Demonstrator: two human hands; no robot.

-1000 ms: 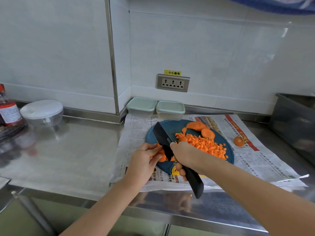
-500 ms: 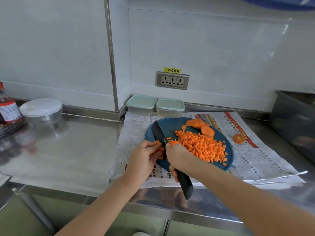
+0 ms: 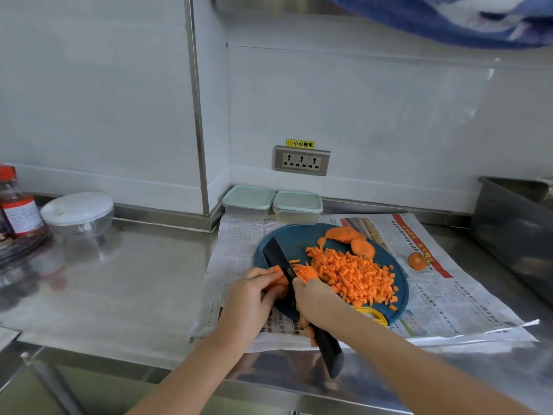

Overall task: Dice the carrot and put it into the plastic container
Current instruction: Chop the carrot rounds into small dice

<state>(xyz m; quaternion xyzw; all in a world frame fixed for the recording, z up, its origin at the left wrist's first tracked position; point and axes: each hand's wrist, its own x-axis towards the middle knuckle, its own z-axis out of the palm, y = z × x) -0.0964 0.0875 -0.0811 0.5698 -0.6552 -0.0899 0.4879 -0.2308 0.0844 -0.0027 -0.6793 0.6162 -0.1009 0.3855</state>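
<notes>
A round blue cutting board (image 3: 287, 238) lies on newspaper and carries a heap of diced carrot (image 3: 356, 275). Two larger carrot slices (image 3: 351, 239) sit at its far edge. My right hand (image 3: 317, 301) grips a black knife (image 3: 279, 260) by its handle, the blade down on the board's left side. My left hand (image 3: 254, 292) pinches a bunch of carrot strips (image 3: 279, 275) against the blade. Two lidded plastic containers (image 3: 297, 205) stand against the wall behind the board.
A carrot end (image 3: 417, 260) lies on the newspaper (image 3: 443, 283) right of the board. On the steel counter (image 3: 119, 280) are a clear chopper bowl with white lid (image 3: 77, 212) and a red-capped jar (image 3: 16, 205) at left; a grey bin (image 3: 514, 232) stands at right.
The knife blade has come down from a raised tilt onto the carrot strips. The camera has tipped slightly, and both hands stay at the board's left side.
</notes>
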